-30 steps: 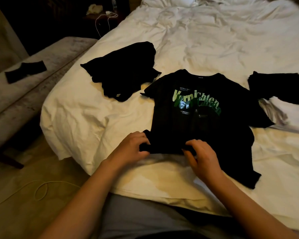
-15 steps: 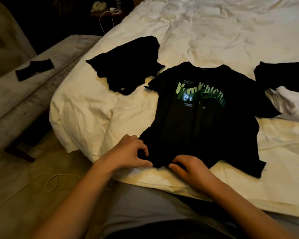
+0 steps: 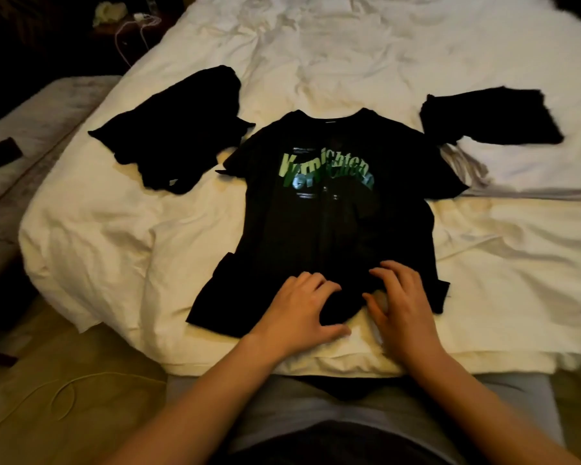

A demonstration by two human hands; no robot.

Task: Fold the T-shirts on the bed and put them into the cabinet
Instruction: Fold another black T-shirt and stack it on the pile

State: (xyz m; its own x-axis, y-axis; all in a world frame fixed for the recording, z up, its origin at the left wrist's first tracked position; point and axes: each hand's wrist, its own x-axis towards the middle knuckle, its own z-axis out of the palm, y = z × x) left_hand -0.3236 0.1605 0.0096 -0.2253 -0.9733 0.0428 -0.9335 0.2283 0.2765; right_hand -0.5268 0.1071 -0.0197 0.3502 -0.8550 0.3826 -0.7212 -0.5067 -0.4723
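Black T-shirt (image 3: 332,229) lies spread flat near the bed's (image 3: 114,246) front edge, print up. Left hand (image 3: 299,307) and right hand (image 3: 403,303) rest on its hem, fingers spread, gripping nothing. Soft, light, limp cloth; best pinched at hem corners or shoulders.

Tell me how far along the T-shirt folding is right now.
Early. Done: the printed T-shirt lies spread flat, front up, on the bed. In hand: left hand and right hand rest on its hem, fingers spread; no fold made yet. Left: fold it, plus the crumpled black garment at left and another black garment at right. No cabinet in view.
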